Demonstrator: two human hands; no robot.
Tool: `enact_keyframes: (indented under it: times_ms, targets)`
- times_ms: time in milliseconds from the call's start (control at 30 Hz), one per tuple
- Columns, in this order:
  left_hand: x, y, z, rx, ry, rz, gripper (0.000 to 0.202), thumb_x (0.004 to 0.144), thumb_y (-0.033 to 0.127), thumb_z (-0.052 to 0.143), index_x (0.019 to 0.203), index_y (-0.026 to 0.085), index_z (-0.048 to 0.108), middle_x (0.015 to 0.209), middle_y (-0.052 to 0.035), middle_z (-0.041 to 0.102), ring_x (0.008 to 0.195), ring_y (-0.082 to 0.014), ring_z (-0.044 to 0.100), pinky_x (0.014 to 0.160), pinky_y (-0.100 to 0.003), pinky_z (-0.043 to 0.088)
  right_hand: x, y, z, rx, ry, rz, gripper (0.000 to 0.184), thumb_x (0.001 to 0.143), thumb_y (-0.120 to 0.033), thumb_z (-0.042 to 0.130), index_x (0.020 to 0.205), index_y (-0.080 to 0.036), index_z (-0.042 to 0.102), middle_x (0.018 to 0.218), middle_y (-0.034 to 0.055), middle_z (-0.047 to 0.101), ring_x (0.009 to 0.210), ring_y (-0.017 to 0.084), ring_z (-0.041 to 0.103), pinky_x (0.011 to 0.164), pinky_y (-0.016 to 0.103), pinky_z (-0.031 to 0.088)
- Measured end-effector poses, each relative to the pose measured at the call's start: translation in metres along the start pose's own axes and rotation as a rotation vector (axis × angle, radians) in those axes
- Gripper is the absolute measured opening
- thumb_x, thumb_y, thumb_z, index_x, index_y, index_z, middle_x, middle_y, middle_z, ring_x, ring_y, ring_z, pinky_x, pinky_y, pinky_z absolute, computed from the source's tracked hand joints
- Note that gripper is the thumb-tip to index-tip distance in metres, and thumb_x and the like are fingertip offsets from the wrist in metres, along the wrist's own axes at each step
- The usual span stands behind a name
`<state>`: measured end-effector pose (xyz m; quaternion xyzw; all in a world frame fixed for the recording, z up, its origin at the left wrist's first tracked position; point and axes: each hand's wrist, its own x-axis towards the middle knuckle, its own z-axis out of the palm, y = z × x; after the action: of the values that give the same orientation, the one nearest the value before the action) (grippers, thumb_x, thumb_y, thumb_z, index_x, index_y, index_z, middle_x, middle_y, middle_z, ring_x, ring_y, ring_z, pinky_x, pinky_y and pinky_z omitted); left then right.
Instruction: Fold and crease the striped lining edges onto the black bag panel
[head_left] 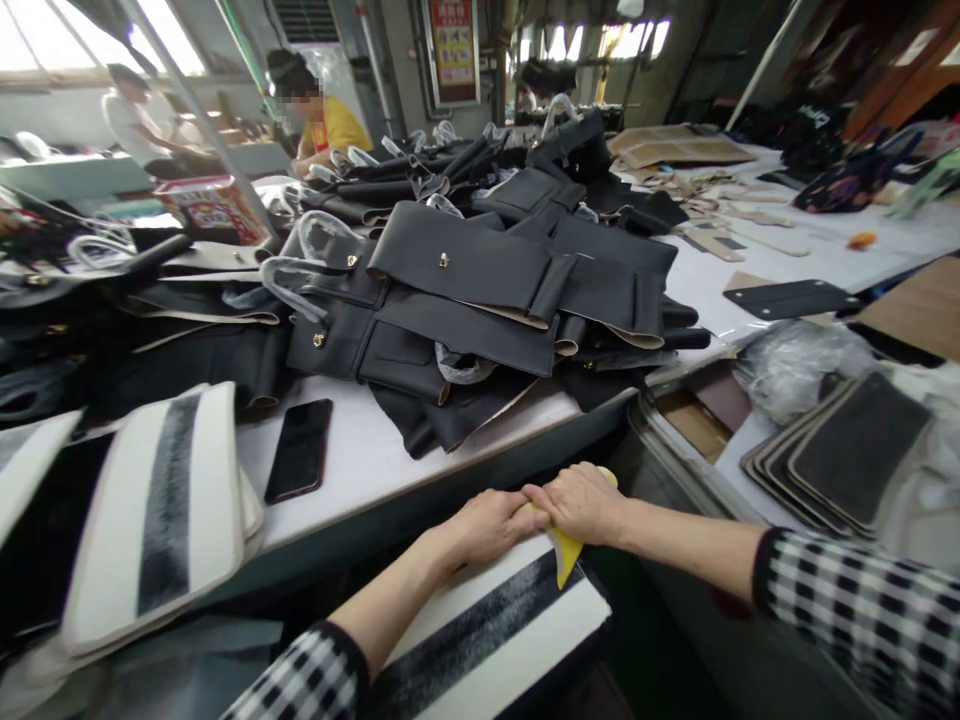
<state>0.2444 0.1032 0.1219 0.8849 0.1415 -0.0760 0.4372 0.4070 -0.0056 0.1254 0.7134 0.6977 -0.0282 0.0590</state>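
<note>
Crowded workshop, bench ahead. At its near edge, the fingers of the left hand and right hand close together on a yellow tool, its tip on a striped panel. Uneven pressure might skid the tip and scar the panel. A phone lies beyond.

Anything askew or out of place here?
The black leather pieces lie in a loose heap, some reaching the table edge. A phone lies beside them. Nothing odd about the yellow tool in the right hand.
</note>
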Motion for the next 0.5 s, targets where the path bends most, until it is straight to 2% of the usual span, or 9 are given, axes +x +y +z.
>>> enact_keyframes:
  times_ms: [67,167,233,300,333,400,467,500]
  targets:
    - [-0.001,-0.004,-0.003,-0.311,-0.034,-0.011,0.052,0.096,0.058,0.036,0.097,0.017,0.068,0.095,-0.0051,0.066,0.091,-0.0200,0.057,0.083,-0.031,0.041,-0.004,-0.004,-0.001,-0.004,-0.004,0.025,0.072,0.104,-0.044,0.013,0.078,-0.021,0.076,0.076,0.0124,0.074,0.073,0.029,0.072,0.064,0.035,0.046]
    - [-0.001,-0.008,-0.007,-0.631,0.001,-0.168,0.046,0.090,0.054,0.048,0.089,0.013,0.069,0.082,-0.0022,0.062,0.074,-0.0133,0.050,0.070,-0.026,0.038,-0.006,-0.004,-0.004,-0.017,0.004,-0.004,0.067,0.104,-0.043,0.015,0.083,-0.023,0.075,0.076,0.0114,0.074,0.070,0.028,0.071,0.063,0.035,0.045]
    - [0.000,-0.009,-0.009,-0.712,0.019,-0.240,0.036,0.081,0.047,0.060,0.085,0.012,0.070,0.072,-0.0009,0.059,0.064,-0.0117,0.045,0.062,-0.026,0.035,-0.005,-0.001,-0.001,0.007,0.018,-0.035,0.063,0.104,-0.044,0.017,0.090,-0.024,0.074,0.076,0.0117,0.073,0.069,0.028,0.070,0.063,0.034,0.044]
    - [0.001,-0.009,-0.010,-0.756,0.031,-0.267,0.033,0.071,0.039,0.067,0.090,0.012,0.073,0.076,-0.0024,0.064,0.066,-0.0131,0.051,0.065,-0.027,0.040,-0.005,0.005,0.008,0.146,0.023,-0.017,0.066,0.103,-0.048,0.017,0.081,-0.020,0.072,0.071,0.0123,0.071,0.066,0.025,0.067,0.062,0.033,0.041]
    - [0.003,-0.009,-0.010,-0.768,0.044,-0.279,0.036,0.068,0.037,0.069,0.094,0.013,0.075,0.082,-0.0042,0.068,0.071,-0.0149,0.055,0.070,-0.028,0.043,-0.006,0.009,0.016,0.291,0.004,0.021,0.069,0.102,-0.053,0.019,0.070,-0.017,0.067,0.065,0.0117,0.068,0.062,0.022,0.064,0.060,0.031,0.039]
    - [0.006,-0.009,-0.009,-0.773,0.077,-0.293,0.044,0.064,0.037,0.072,0.100,0.012,0.076,0.095,-0.0080,0.071,0.083,-0.0187,0.061,0.082,-0.031,0.047,-0.011,0.016,0.034,0.732,-0.059,0.166,0.074,0.096,-0.068,0.021,0.049,-0.017,0.048,0.048,0.0065,0.053,0.049,0.016,0.052,0.052,0.028,0.033]
    - [0.009,-0.011,-0.008,-0.771,0.094,-0.299,0.048,0.062,0.038,0.074,0.102,0.011,0.076,0.100,-0.0101,0.072,0.090,-0.0211,0.063,0.088,-0.032,0.047,-0.016,0.021,0.053,1.239,-0.092,0.337,0.073,0.088,-0.080,0.022,0.046,-0.021,0.033,0.038,-0.0010,0.033,0.038,0.011,0.034,0.044,0.026,0.024]
    - [0.011,-0.012,-0.007,-0.767,0.095,-0.301,0.050,0.061,0.039,0.075,0.102,0.011,0.076,0.101,-0.0106,0.072,0.091,-0.0217,0.064,0.088,-0.032,0.048,-0.019,0.022,0.059,1.439,-0.078,0.411,0.072,0.085,-0.083,0.022,0.047,-0.023,0.030,0.037,-0.0035,0.027,0.035,0.010,0.027,0.042,0.026,0.021]
